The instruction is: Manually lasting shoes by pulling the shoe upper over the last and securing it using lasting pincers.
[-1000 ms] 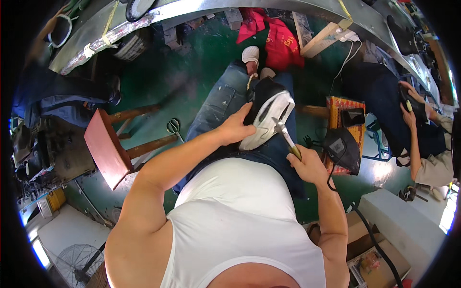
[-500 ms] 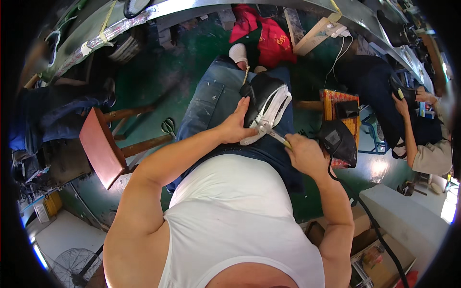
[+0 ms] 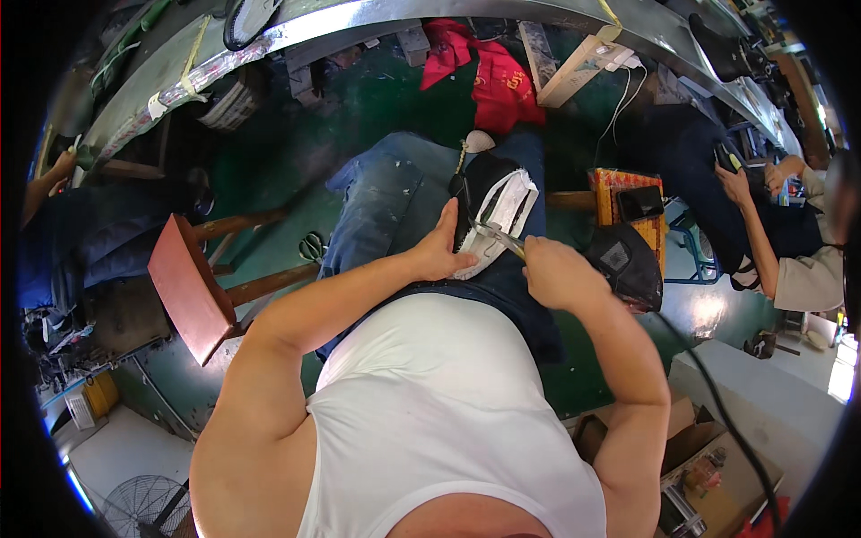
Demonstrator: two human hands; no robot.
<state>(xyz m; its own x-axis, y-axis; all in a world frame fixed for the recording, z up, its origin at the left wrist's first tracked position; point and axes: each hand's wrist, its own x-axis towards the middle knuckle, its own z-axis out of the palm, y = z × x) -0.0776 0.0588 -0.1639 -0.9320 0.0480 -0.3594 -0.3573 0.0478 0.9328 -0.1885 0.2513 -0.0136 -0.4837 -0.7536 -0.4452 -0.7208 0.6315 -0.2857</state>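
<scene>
Shoe (image 3: 499,211): white rubbery sole, seemingly; tool (image 3: 499,237): shiny metal.

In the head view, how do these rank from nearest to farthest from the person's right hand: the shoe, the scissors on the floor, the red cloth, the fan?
From the right hand:
1. Shoe, on the lap, just left of it.
2. Red cloth, on the floor straight ahead.
3. Scissors, on the floor far to the left.
4. Fan, in the lower left corner.
</scene>
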